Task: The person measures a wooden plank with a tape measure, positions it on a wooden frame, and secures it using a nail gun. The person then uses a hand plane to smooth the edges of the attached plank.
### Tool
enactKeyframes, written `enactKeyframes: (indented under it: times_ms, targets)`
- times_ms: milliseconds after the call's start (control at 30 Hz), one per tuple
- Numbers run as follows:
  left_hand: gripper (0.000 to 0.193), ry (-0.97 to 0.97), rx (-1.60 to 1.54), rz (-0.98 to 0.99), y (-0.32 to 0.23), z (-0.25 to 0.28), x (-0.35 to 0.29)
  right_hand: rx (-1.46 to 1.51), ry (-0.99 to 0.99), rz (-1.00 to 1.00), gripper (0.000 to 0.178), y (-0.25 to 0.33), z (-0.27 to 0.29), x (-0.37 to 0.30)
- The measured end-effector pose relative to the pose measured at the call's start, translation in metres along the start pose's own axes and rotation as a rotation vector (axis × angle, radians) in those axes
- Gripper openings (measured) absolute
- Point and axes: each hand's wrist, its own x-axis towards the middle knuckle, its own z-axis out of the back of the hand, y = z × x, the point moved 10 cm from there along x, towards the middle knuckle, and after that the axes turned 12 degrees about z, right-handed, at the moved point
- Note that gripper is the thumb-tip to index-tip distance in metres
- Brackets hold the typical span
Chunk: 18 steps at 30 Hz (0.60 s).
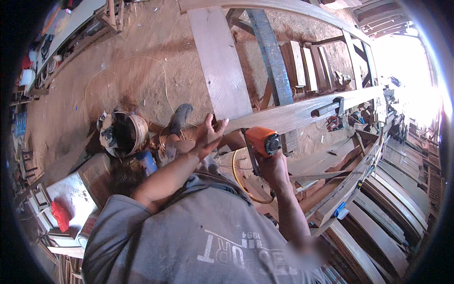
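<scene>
My right hand is wrapped round the handle of an orange and black nail gun. The gun's nose end is at the near edge of a long wooden rail, part of a large frame. My left hand is open, fingers apart, at the left end of that rail. Its fingertips appear to touch the corner where a wide pale board meets the rail. A yellow air hose loops below the gun. Any fastener at the gun's tip is hidden.
A blue-painted plank crosses under the frame. A black clamp-like tool lies on the rail. To the left stands a bucket near my feet. Stacked boards fill the right side; a workbench is at the far left.
</scene>
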Motion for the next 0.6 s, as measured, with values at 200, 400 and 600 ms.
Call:
enactKeyframes:
  times_ms: [200, 400, 600]
  targets:
    - [0.053, 0.108, -0.078, 0.041, -0.005, 0.001, 0.001, 0.124, 0.019, -0.049, 0.039, 0.02, 0.009, -0.004]
    - [0.06, 0.076, -0.027, -0.08, 0.014, 0.01, 0.002, 0.074, 0.066, -0.036, 0.033, 0.036, -0.01, 0.01]
    - [0.071, 0.254, 0.045, 0.09, -0.004, 0.017, -0.005, 0.053, 0.053, 0.015, 0.033, 0.032, -0.019, 0.014]
